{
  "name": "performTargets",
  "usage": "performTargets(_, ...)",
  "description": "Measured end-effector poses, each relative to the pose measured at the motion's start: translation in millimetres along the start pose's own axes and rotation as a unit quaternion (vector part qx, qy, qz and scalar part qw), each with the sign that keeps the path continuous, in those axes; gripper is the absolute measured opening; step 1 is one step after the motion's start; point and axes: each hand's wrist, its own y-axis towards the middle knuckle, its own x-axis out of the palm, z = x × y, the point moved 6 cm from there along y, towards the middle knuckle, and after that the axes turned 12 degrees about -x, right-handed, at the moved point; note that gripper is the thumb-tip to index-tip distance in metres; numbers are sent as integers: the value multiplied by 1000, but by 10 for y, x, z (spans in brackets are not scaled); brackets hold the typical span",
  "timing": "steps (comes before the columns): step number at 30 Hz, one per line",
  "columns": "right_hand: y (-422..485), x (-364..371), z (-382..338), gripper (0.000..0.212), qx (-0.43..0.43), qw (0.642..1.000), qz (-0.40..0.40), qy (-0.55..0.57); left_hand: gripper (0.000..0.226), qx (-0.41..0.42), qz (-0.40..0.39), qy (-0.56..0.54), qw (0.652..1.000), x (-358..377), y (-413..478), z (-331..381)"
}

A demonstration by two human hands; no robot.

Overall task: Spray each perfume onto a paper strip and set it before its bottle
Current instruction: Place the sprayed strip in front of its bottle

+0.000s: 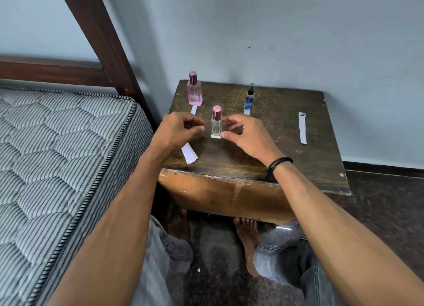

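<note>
Three bottles stand on a worn wooden side table [298, 168]. A pink perfume bottle [195, 92] is at the back left with a paper strip [194, 110] before it. A small blue spray bottle [249, 98] is at the back, also with a strip [246, 111] in front. A clear bottle with a pink cap [216, 125] stands upright nearer me, between my hands. My left hand [179, 130] is loosely curled just left of it, with nothing visible between the fingertips. My right hand [245, 133] is open, its thumb close to the bottle's base.
A small stack of strips [189, 153] lies near the table's front left, partly under my left wrist. A single marked strip [302, 127] lies at the right. A striped mattress [57, 156] and dark bed post [103, 37] are at the left; the wall is behind.
</note>
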Motion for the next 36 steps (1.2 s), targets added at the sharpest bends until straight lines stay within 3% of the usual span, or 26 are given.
performTargets(13,32,5,35,30,-4,999,21,30,15,-4,-40,-32,999,177,54,98)
performTargets(36,-308,-938,565,23,40,989,138,41,14,30,-49,-168,984,1035,167,963)
